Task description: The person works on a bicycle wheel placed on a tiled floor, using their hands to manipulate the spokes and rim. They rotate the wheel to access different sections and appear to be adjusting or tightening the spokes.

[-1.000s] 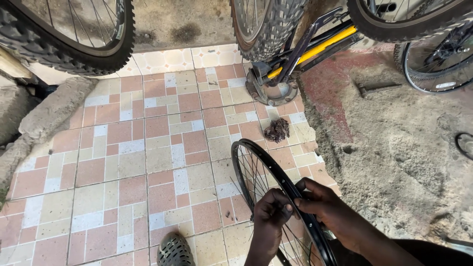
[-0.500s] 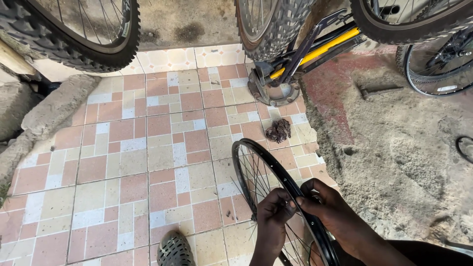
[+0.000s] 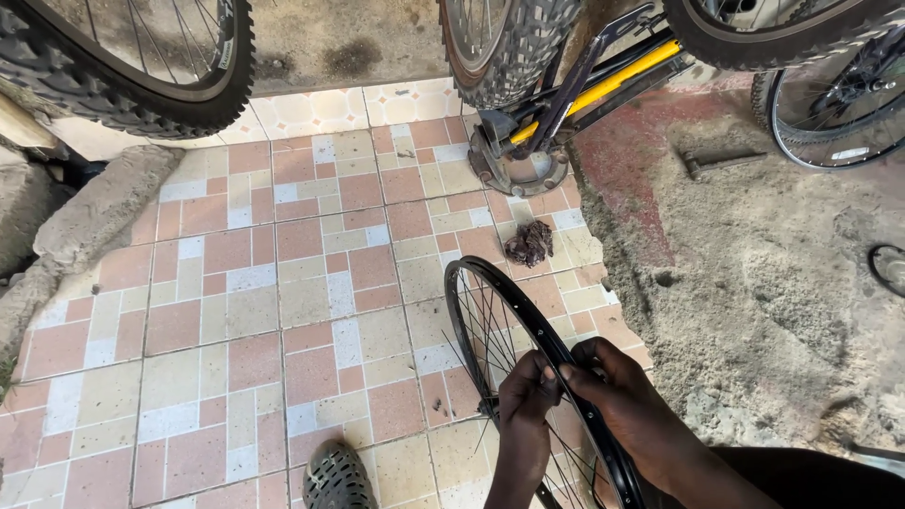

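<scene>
A bare black bicycle rim (image 3: 490, 297) with thin spokes stands upright on the tiled floor in front of me. My left hand (image 3: 526, 396) reaches in among the spokes, its fingers pinched on one close to the rim's inner edge. My right hand (image 3: 617, 391) wraps over the rim from the right side and grips it, its fingertips meeting the left hand's. The hub is mostly hidden behind my hands.
A dirty rag (image 3: 528, 243) lies on the tiles just beyond the rim. A yellow and black bicycle frame (image 3: 603, 80) rests on a round metal base (image 3: 514, 170). Knobby tyres (image 3: 113, 80) hang at top left. My shoe (image 3: 335, 476) is at bottom. Rough concrete lies right.
The view has shifted slightly, and both hands have slid a little along the rim, staying on the same spot of rim and spokes.
</scene>
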